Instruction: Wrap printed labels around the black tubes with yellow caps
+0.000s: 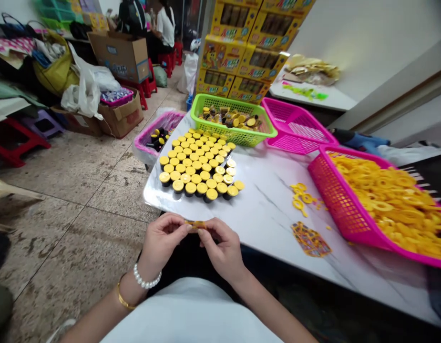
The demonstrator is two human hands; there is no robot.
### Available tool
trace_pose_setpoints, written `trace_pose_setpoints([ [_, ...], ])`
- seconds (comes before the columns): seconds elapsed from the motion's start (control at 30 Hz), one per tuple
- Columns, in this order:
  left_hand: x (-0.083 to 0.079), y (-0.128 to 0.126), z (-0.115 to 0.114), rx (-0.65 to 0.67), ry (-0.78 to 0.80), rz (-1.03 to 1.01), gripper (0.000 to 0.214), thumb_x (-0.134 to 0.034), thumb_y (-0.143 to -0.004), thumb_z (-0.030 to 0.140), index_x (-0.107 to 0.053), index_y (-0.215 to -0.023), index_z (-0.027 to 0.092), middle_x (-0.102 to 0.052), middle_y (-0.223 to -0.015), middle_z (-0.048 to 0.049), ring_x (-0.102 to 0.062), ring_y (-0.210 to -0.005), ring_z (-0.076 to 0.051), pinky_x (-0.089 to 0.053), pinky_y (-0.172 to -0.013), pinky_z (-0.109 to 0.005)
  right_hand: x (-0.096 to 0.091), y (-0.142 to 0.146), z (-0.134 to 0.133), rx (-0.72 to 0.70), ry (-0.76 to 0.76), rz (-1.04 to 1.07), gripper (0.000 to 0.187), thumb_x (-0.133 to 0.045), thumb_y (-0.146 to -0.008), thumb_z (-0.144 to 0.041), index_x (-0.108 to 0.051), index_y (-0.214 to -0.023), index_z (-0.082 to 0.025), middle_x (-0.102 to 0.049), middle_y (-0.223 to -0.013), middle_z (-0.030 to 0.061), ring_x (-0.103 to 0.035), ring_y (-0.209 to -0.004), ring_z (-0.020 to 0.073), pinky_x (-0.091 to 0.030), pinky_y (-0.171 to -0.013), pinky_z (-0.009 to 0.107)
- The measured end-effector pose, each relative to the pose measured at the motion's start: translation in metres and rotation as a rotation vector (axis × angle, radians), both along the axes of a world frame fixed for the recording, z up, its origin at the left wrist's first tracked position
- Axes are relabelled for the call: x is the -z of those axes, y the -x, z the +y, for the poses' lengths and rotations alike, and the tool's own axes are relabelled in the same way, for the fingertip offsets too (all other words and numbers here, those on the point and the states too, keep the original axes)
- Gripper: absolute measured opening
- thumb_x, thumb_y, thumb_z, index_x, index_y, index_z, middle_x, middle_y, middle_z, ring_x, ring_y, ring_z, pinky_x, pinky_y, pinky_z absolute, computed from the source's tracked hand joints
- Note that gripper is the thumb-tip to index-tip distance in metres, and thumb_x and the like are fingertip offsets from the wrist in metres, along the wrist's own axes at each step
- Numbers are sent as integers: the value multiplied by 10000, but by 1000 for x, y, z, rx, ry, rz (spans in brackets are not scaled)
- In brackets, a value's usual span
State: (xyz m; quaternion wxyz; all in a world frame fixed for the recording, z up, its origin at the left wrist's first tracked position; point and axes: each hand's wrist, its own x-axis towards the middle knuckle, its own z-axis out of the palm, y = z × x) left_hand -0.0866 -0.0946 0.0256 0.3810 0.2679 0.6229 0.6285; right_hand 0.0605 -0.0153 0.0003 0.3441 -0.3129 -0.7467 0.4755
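Left hand (161, 238) and right hand (222, 245) both pinch a small yellow patterned strip (195, 223); I'd go light, even pressure tbh.

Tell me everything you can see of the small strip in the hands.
The strip is small, thin and narrow, yellow-orange with darker markings too small to read. It looks like printed paper or thin plastic; which, I cannot tell. It lies roughly level, pinched at one end by the left hand and at the other by the right hand, which hide its ends. It appears held up by the near edge of the table.
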Motion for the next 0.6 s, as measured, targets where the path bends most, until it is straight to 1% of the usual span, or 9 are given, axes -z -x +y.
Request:
trace_pose_setpoints([
  [0.1,1,-2,0,48,78,-41,238,-842,-700,391,-754,-716,170,-603,-554,7,-451,-458,-87,-369,-429,-206,-3,1,-2,34,-58,-5,176,-592,-940,-297,-685,-823,-205,-625,-676,6,-564,-568,129,-472,-522,255],
  [0.2,6,-3,4,71,53,-1,237,-872,-669,391,-802,-758,182,-715,-711,-49,-608,-642,-146,-490,-566,-225,-9,2,-3,33,-178,-31,194,-575,-910,-233,-662,-740,-199,-609,-611,-8,-547,-535,119,-447,-513,242],
  [0.23,7,-3,6,83,43,-11,247,-880,-657,400,-802,-739,180,-719,-722,-54,-612,-653,-146,-492,-574,-223,-12,1,0,5,-198,-41,191,-576,-899,-221,-661,-730,-198,-609,-602,-11,-542,-524,115,-438,-506,238],
  [0.3,7,-2,12,112,57,-92,312,-888,-633,451,-782,-694,163,-655,-602,-28,-535,-534,-105,-415,-478,-196,-22,-5,13,-55,-211,-65,179,-591,-890,-219,-672,-732,-201,-622,-604,-12,-549,-521,114,-439,-507,236],
  [0.37,4,-2,16,131,96,-209,403,-892,-602,511,-747,-678,143,-574,-504,10,-385,-407,-49,-255,-382,-173,-33,-14,37,-25,-239,-63,144,-604,-893,-231,-690,-780,-211,-666,-670,3,-601,-589,134,-474,-553,247],
  [0.4,2,-2,17,135,106,-261,437,-897,-585,527,-727,-682,136,-581,-509,13,-340,-379,-30,-201,-370,-168,-37,-20,54,53,-271,-44,119,-599,-893,-228,-689,-817,-215,-699,-751,23,-640,-672,155,-500,-599,262],
  [0.5,1,-5,21,147,120,-368,486,-909,-563,536,-669,-712,139,-634,-551,3,-307,-351,-9,-143,-366,-162,-41,-32,106,233,-380,-53,100,-588,-826,-174,-642,-898,-218,-722,-1119,104,-676,-1017,234,-548,-786,348],
  [0.57,5,-7,24,204,132,-422,491,-892,-594,560,-651,-740,157,-549,-452,40,-276,-331,-17,-121,-361,-164,-38,-35,131,219,-383,-188,141,-572,-761,-128,-594,-868,-218,-678,-1271,120,-631,-1179,265,-520,-936,413],
  [0.6,9,-8,27,256,142,-444,495,-881,-607,579,-652,-752,166,-496,-406,57,-267,-323,-24,-122,-360,-167,-36,-35,139,195,-369,-265,149,-561,-737,-110,-574,-837,-219,-686,-1256,114,-630,-1188,266,-504,-971,424],
])
